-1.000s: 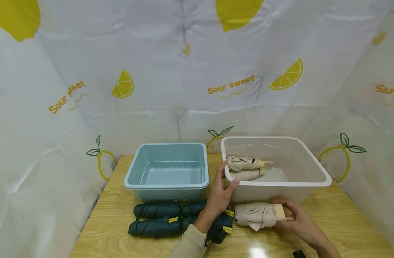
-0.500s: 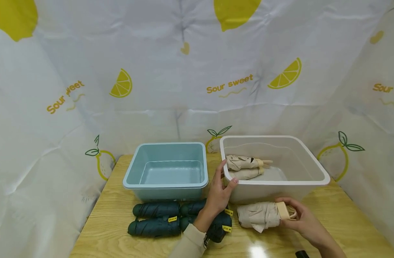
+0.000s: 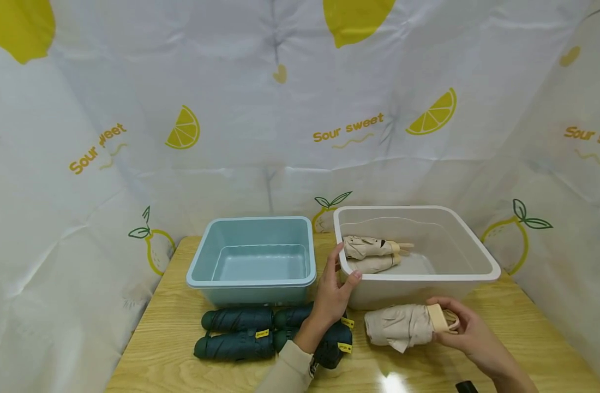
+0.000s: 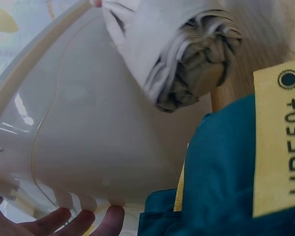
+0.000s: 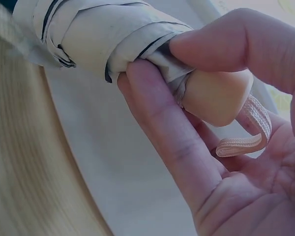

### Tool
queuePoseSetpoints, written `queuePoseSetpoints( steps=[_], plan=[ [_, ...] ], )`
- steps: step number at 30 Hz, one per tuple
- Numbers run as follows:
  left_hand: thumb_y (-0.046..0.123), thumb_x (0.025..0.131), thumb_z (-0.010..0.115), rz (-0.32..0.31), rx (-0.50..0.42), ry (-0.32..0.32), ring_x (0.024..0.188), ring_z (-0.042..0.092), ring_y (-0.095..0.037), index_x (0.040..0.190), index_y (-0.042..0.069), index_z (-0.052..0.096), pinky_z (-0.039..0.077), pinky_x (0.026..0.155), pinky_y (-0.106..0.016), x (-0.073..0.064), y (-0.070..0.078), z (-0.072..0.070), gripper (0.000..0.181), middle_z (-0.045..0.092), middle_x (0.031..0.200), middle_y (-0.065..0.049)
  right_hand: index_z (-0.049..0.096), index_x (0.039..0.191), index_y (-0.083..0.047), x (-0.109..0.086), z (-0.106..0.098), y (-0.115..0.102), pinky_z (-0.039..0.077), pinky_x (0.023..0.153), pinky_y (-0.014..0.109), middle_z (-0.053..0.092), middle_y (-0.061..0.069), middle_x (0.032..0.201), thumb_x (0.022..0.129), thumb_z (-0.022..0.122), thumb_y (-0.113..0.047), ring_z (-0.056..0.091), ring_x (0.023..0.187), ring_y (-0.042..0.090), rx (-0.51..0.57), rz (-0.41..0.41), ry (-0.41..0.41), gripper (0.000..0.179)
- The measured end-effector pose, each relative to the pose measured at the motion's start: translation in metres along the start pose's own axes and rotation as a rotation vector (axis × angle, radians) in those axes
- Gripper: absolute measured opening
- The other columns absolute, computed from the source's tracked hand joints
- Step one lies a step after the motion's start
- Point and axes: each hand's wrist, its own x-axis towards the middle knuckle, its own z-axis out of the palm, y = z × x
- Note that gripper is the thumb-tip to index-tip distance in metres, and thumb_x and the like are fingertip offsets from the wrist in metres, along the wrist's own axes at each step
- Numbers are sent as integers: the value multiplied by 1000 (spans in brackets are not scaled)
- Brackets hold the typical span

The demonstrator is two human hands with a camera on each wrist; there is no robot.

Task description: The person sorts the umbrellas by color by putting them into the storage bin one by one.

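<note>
My right hand (image 3: 464, 330) pinches the handle end of a beige folding umbrella (image 3: 400, 326) in front of the white bin (image 3: 427, 278). Thumb and fingers (image 5: 162, 118) lie on either side of the umbrella near its handle (image 5: 216, 96), and a wrist loop hangs from it. My left hand (image 3: 333, 295) holds the front left corner of the bin, thumb at the front rim, fingers along the left side. Two more beige umbrellas (image 3: 371, 248) lie inside the bin at its left. In the left wrist view, the beige umbrella (image 4: 172, 54) lies tilted beside the bin wall.
Several dark green folding umbrellas (image 3: 236, 345) with yellow tags lie in two rows at the front, partly behind my left forearm. A light blue bin (image 3: 251, 284) stands behind them. A black object (image 3: 466, 387) shows at the bottom edge. A lemon-print sheet (image 3: 261, 136) surrounds the table.
My right hand and the beige umbrella have shifted a little to the right. The left hand stays on the bin's corner, and the bins and green umbrellas keep their places.
</note>
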Motion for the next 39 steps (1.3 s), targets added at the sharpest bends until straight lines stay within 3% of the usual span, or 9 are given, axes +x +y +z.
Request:
queuePoseSetpoints(
  steps=[3, 11, 23, 31, 39],
  plan=[
    [41, 103, 58, -8, -6, -3, 137, 49, -33, 160, 42, 22, 53, 90, -39, 0, 1, -1, 68, 40, 160, -14, 47, 144, -1, 0, -1, -5, 60, 76, 31, 57, -9, 126, 91, 59, 16, 69, 95, 8, -2, -17, -7, 56],
    [43, 102, 58, -25, -3, -4, 138, 48, -32, 159, 46, 21, 53, 92, -41, -1, 0, 0, 67, 39, 161, -12, 48, 145, -9, 3, -3, -18, 61, 77, 31, 55, -8, 127, 91, 54, 22, 69, 96, 8, 30, -86, -54, 62],
    [43, 103, 57, -23, -4, -9, 137, 49, -32, 161, 41, 21, 54, 92, -40, -1, 0, 0, 68, 38, 161, -12, 41, 149, -3, 8, -14, -35, 60, 83, 33, 57, -6, 134, 92, 43, 27, 71, 101, 12, 157, -156, -199, 65],
    [42, 102, 58, -18, 11, -1, 135, 49, -33, 161, 40, 22, 53, 91, -43, -1, 1, 0, 69, 40, 160, -14, 45, 145, -5, 14, -17, -56, 60, 77, 31, 59, -5, 135, 88, 45, 29, 74, 94, 13, 101, -150, -182, 66],
    [43, 103, 57, -11, 14, -6, 136, 49, -34, 161, 43, 20, 52, 88, -40, -2, 2, -1, 68, 42, 158, -15, 42, 147, -5, 22, -24, -71, 59, 83, 31, 59, -2, 140, 90, 40, 29, 71, 104, 13, 131, -148, -225, 66]
  ],
)
